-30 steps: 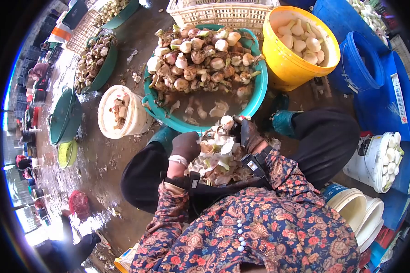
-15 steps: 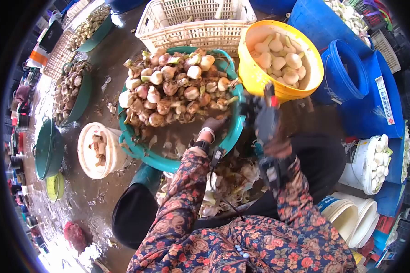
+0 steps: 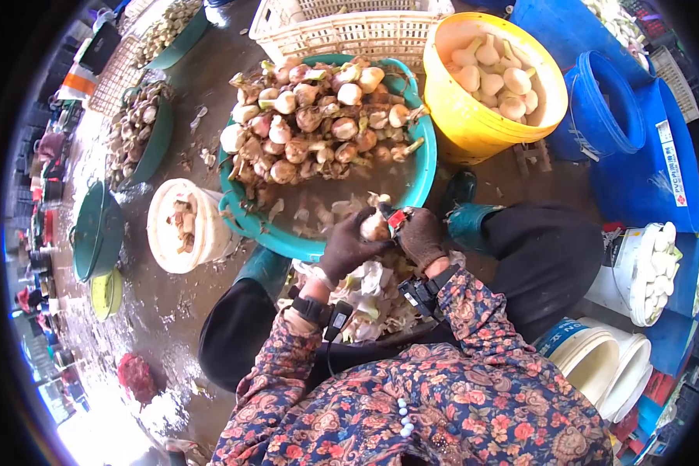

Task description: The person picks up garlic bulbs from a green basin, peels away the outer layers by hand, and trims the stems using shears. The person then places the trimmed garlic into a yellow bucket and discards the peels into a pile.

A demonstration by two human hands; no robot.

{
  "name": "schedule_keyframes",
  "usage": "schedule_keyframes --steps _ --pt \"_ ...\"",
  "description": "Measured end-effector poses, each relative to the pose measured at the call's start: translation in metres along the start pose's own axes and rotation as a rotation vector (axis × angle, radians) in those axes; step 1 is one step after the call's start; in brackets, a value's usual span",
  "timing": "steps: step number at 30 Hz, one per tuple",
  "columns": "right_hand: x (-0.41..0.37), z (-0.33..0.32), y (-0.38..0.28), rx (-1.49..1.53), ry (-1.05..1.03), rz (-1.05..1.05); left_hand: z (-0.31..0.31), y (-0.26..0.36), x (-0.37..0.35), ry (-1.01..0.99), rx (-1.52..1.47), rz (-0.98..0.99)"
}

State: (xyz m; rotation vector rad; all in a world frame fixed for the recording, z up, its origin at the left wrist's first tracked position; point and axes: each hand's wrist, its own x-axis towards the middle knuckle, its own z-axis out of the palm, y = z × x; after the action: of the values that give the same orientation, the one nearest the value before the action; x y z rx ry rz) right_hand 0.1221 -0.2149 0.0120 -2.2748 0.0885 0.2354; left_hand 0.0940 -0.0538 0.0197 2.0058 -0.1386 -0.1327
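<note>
My left hand (image 3: 348, 247), in a dark glove, is closed around a garlic bulb (image 3: 376, 227) above the near rim of the green tub (image 3: 291, 245). My right hand (image 3: 422, 239), gloved too, grips a small red-and-black cutting tool (image 3: 397, 220) against the bulb; its blade is hard to make out. Untrimmed garlic bulbs (image 3: 307, 119) with roots and dirty skins are heaped in the far part of the tub. Loose peelings (image 3: 369, 291) lie below my hands, between my legs.
A yellow bucket (image 3: 474, 128) of peeled garlic stands at the tub's far right, with a cream crate (image 3: 349, 37) behind. A blue bucket (image 3: 637, 136) is further right. On the left is a white bucket (image 3: 163, 256) with scraps. White buckets (image 3: 627, 268) stand by my right leg.
My left hand has come out of the tub holding a garlic bulb. My right hand, with the tool, has moved from near the yellow bucket down to meet it. The camera view has shifted slightly.
</note>
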Motion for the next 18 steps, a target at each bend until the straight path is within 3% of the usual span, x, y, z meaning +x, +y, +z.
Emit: schedule_keyframes --steps 2,4,6,9,11,13,14,16,17,18 --pt "-0.010 -0.001 -0.014 0.001 -0.014 -0.156 -0.007 0.018 -0.014 0.019 0.132 -0.033" --pt "-0.016 -0.003 -0.023 0.009 -0.048 -0.140 -0.012 0.035 -0.024 0.075 0.400 -0.100" --pt "-0.019 0.002 -0.024 -0.180 -0.187 -0.071 -0.014 0.041 -0.030 0.128 0.418 -0.088" --pt "-0.026 0.000 -0.024 -0.068 -0.228 -0.058 -0.017 0.034 -0.038 0.103 0.505 -0.035" --pt "-0.026 0.000 -0.017 0.016 -0.251 -0.023 -0.022 0.026 -0.041 0.080 -0.054 -0.085" --pt "-0.025 0.003 -0.005 0.860 -0.471 0.099 -0.031 0.026 -0.043 -0.017 -0.406 -0.315" --pt "-0.027 0.004 -0.006 0.862 -0.472 0.095 -0.035 0.030 -0.045 -0.042 -0.547 -0.425" --pt "-0.031 0.001 -0.014 1.273 -0.489 0.311 -0.017 0.024 -0.048 0.075 -0.613 -0.347" --pt "-0.033 -0.006 -0.021 1.133 -0.478 0.459 -0.006 0.027 -0.049 0.184 -0.679 -0.269" --pt "-0.032 -0.003 -0.016 1.137 -0.473 0.458 0.007 0.030 -0.051 0.266 -0.688 -0.212"
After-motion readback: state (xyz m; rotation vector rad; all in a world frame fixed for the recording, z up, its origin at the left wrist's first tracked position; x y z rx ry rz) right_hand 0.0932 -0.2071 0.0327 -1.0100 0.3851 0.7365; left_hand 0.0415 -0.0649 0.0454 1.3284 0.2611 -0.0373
